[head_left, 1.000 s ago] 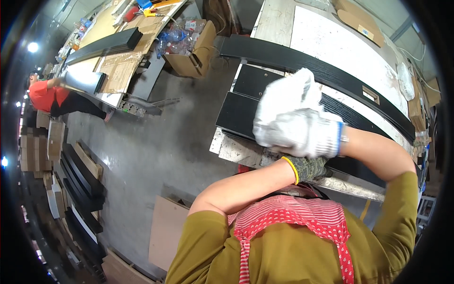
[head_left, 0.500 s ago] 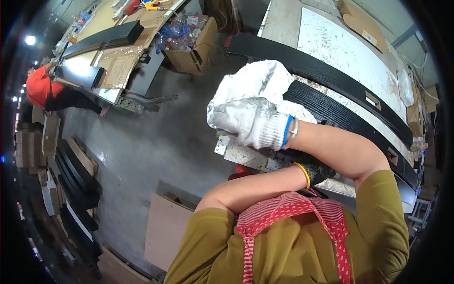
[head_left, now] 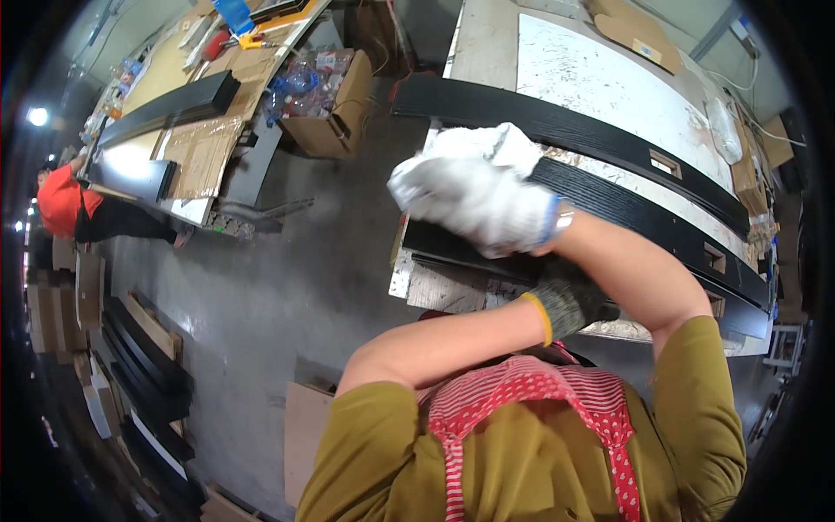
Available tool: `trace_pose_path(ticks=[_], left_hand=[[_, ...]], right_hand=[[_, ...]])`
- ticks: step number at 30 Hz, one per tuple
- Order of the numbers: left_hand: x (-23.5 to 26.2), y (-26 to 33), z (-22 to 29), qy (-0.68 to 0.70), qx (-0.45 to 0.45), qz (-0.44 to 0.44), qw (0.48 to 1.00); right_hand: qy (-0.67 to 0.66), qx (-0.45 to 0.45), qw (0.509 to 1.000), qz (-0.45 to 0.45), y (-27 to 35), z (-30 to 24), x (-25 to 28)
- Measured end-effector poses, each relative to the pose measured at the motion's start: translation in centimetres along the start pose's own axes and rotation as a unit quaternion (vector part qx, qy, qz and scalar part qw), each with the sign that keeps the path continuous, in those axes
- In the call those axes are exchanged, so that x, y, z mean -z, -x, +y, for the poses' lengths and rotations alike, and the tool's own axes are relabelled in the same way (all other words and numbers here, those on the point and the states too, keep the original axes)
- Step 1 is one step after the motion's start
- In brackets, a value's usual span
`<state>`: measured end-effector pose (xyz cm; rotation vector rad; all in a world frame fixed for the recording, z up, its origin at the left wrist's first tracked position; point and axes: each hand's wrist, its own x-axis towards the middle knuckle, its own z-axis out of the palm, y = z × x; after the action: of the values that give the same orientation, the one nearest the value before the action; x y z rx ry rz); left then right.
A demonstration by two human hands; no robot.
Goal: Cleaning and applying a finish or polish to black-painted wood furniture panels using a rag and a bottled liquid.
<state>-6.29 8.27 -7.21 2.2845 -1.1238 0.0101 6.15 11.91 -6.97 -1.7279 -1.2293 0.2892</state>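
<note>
My forearms cross over the workbench [head_left: 448,287]. In a white knit glove with a blue cuff, my right hand [head_left: 491,204] is closed on a crumpled white cloth [head_left: 509,146], above the left end of a black wood-grained board [head_left: 609,198]. My left hand [head_left: 570,300] wears a dark grey glove with a yellow cuff. It is by the near black board [head_left: 470,258], under my right forearm, and its fingers are hidden. Farther back lies a long black board [head_left: 539,120] with a rectangular cutout near its right end.
A white scuffed sheet [head_left: 600,78] covers the bench's far part. Beyond the aisle stand a carton of plastic bottles [head_left: 326,130] and a table with black boards [head_left: 187,103]. A person in red [head_left: 65,202] bends there. More black boards [head_left: 143,365] are stacked at left.
My right hand and the cloth have swung slightly, uncovering the left end of the boards. More of my left glove shows. The whole view has shifted a little.
</note>
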Motion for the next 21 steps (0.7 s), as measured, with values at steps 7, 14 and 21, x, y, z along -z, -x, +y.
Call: trace_pose_path(ticks=[7,14,21], left_hand=[[3.4,10.5,-6.1,-0.129,0.01,0.161,0.978],[2.0,10.4,-7.1,-0.197,-0.009,0.147,0.969],[1.4,10.8,-7.4,-0.176,-0.042,0.199,0.963]], right_hand=[[0.045,-0.47,0.881,0.035,5.8,-13.0,11.8],[-0.291,-0.293,0.911,0.017,2.7,0.2,-0.9],[0.29,-0.191,0.938,-0.027,3.9,-5.4,2.3]])
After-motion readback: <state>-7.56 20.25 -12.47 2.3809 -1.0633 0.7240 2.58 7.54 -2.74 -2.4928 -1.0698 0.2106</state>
